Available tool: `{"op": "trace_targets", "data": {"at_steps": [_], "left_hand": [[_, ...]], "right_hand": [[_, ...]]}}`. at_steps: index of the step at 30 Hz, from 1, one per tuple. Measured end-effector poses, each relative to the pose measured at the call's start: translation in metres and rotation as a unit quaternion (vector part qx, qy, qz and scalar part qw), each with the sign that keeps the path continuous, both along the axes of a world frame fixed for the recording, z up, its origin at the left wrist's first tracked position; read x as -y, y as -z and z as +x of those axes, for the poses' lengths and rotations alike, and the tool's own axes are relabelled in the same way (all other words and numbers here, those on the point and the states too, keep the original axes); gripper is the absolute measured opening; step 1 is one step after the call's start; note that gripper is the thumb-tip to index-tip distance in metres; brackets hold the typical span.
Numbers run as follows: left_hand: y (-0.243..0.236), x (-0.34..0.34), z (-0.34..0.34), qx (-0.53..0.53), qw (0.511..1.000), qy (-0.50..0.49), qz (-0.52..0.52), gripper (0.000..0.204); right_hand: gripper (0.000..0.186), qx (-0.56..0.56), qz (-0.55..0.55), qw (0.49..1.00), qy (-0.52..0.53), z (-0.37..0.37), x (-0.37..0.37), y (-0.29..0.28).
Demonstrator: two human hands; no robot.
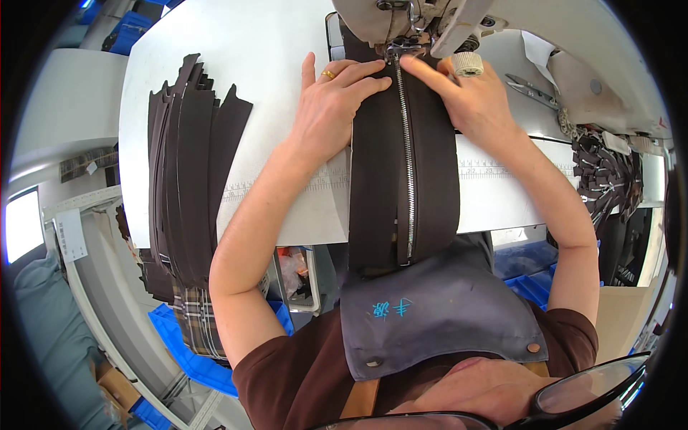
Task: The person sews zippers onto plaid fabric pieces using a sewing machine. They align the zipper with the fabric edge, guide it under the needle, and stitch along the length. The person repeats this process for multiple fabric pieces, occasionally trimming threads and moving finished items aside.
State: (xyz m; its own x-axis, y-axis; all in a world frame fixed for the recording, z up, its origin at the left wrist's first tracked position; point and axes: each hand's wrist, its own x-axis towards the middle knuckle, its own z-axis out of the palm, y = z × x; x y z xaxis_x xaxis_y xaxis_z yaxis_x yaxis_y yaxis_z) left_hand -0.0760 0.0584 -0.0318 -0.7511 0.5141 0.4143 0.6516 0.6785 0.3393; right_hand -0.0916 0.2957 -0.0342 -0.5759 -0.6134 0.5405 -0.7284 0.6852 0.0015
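Observation:
A long dark brown fabric strip (438, 172) runs from under the sewing machine's presser foot (403, 51) down over the table's front edge toward my apron. Along its middle lies a metal-toothed zipper (409, 165). My left hand (326, 107) rests on the strip's left side, fingers spread and fingertips close to the zipper just below the foot. On the other side, my right hand (473, 97) presses the fabric with its index finger stretched to the zipper's upper end. Its remaining fingers are partly hidden behind a white knob (468, 64).
Left on the white table (279, 43) lies a stack of dark fabric pieces (188, 158). Scissors (532, 91) and a bundle of zippers (609, 172) sit at right. A ruler tape (484, 169) crosses the table. Blue bins (193, 358) stand below.

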Motion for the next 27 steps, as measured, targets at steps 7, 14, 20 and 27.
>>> {"op": "trace_targets", "data": {"at_steps": [7,14,20,27], "left_hand": [[0.007,0.004,-0.005,-0.004,1.000,-0.002,-0.004,0.035],[-0.011,0.004,0.035,-0.116,0.983,0.125,-0.064,0.026],[-0.037,0.020,0.112,0.158,0.964,0.030,0.210,0.018],[-0.008,0.012,0.133,-0.005,1.000,0.017,-0.018,0.025]], "right_hand": [[0.044,0.085,0.001,0.995,0.049,0.006,0.001,0.002],[0.015,0.153,-0.188,0.970,-0.004,0.027,-0.013,-0.006],[0.023,0.185,-0.147,0.971,-0.031,0.087,-0.033,-0.017],[0.046,0.210,0.029,0.971,-0.108,0.124,-0.007,-0.021]]}}
